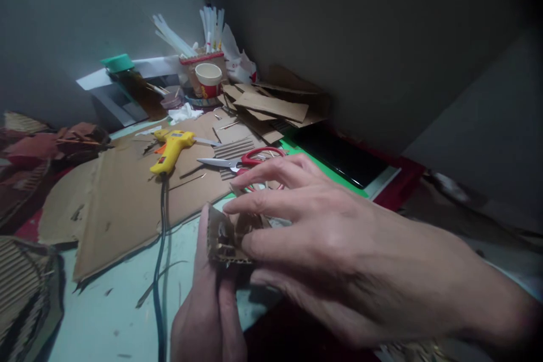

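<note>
Small brown corrugated cardboard piece (pixel 227 237) sits low centre of the view, above the pale green tabletop (pixel 114 317), pinched between both hands. Left hand (pixel 210 317) comes up from below, fingers closed around the piece's lower and left edge, thumb up along its left side. Right hand (pixel 335 249) reaches in from the right, fingers spread, fingertips (pixel 250 249) pressing the piece's right face and top (not a full grip, more a press). So the piece lies just left of the right hand's fingertips and directly above the left palm, touching both. Long axis hard to tell, looks roughly upright, slightly tilted. Left hand is the nearer, carrying one.

Behind the hands: red-handled scissors (pixel 248 161) lying flat, blades pointing left, near the right index finger but apart from it. Yellow hot glue gun (pixel 172 150) further left on a big flat brown cardboard sheet (pixel 123 203), its black cord (pixel 161 271) running toward the camera. Paper cup (pixel 208 80) and cardboard scraps (pixel 271 107) at the back
</note>
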A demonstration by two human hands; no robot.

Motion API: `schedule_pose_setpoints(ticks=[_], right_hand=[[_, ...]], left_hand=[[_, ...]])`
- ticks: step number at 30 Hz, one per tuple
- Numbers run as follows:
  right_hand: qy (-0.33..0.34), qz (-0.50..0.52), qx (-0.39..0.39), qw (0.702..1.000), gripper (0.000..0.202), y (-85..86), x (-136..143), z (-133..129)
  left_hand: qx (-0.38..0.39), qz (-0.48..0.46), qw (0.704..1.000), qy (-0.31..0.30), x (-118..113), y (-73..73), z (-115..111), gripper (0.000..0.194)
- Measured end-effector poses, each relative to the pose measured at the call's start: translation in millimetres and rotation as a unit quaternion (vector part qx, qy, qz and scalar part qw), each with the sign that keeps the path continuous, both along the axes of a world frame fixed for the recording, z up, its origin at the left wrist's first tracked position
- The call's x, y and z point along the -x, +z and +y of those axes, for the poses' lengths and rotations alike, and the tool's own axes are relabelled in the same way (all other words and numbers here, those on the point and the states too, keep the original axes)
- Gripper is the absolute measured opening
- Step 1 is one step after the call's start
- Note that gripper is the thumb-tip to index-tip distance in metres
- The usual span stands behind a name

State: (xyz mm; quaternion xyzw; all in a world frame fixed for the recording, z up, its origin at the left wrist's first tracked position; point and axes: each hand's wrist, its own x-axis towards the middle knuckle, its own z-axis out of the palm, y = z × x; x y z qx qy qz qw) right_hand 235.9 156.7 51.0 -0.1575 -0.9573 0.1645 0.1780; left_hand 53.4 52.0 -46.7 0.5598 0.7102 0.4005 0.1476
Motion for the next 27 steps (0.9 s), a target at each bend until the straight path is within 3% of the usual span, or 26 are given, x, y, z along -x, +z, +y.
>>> schedule_pose_setpoints(ticks=[2,5,8,14,19,23,27], right_hand=[[0.015,-0.007,-0.007,1.000,0.018,2.9,3,-1],[0.055,0.017,-0.004,0.998,0.019,2.8,6,0],[0.035,0.029,0.014,0.999,0.018,0.1,5,2],[0.051,0.031,0.025,0.998,0.018,-2.1,5,7],[0.072,0.019,0.039,0.996,0.017,1.9,6,13],[0.091,0.001,0.055,0.994,0.017,6.0,6,17],[0.080,0.002,0.066,0.995,0.019,2.7,6,18]], left_hand=[[-0.002,-0.006,1.000,-0.019,1,-4.0,0,0.031],[0.022,-0.007,0.999,0.028,-5,-2.9,-1,0.028],[0.036,-0.010,0.997,0.063,-11,-0.2,-3,0.030],[0.017,0.012,1.000,0.022,-12,1.1,-3,0.038],[-0.012,-0.030,0.999,-0.013,-21,11.3,-2,0.051],[-0.008,0.013,1.000,-0.017,-26,16.3,-3,0.054],[-0.008,0.039,0.999,-0.018,-26,11.8,-2,0.053]])
